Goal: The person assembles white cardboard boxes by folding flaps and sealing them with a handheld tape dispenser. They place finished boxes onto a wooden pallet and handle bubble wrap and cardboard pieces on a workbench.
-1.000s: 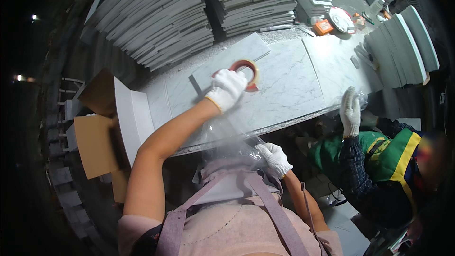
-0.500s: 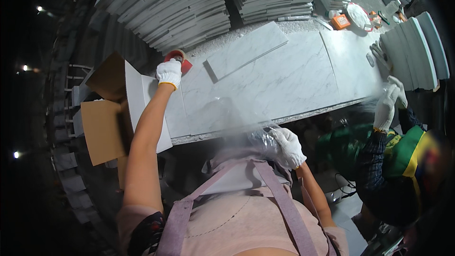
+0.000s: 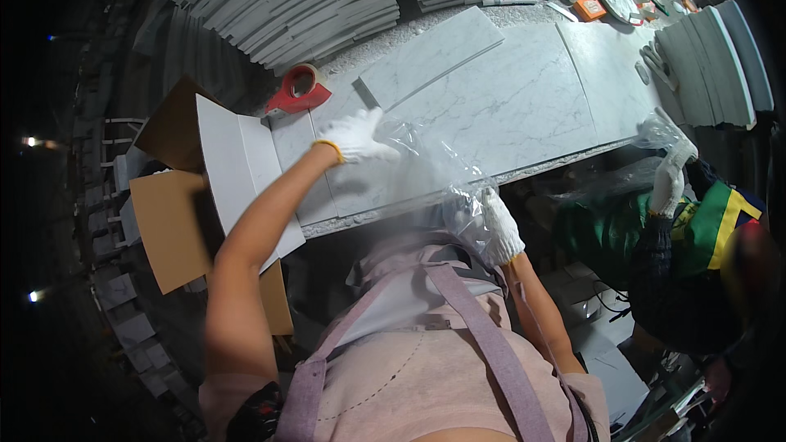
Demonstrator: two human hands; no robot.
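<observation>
My left hand (image 3: 354, 136), in a white knit glove, hovers above the near left part of the marble-patterned slab surface, its fingers spread and nothing in them. A red tape dispenser (image 3: 300, 100) rests just beyond it. In front of my body my gloved right hand (image 3: 502, 233) grips a clear plastic bag (image 3: 468, 209). The bag's loose film stretches over the slab edge toward my left fingers; I cannot make out any contact. A narrow marble-look tile (image 3: 434, 59) lies at an angle on the surface beyond both hands.
An open cardboard box (image 3: 168, 225) stands at the left. Tall stacks of tiles (image 3: 286, 0) line the far side, with another stack (image 3: 708, 65) at right. A co-worker's gloved hands (image 3: 670, 172) handle clear film at right. An orange box (image 3: 589, 8) sits far right.
My left hand has let go of the tape dispenser and moved right and nearer, toward the plastic bag. My right hand keeps the bag, which now spreads more widely over the slab edge.
</observation>
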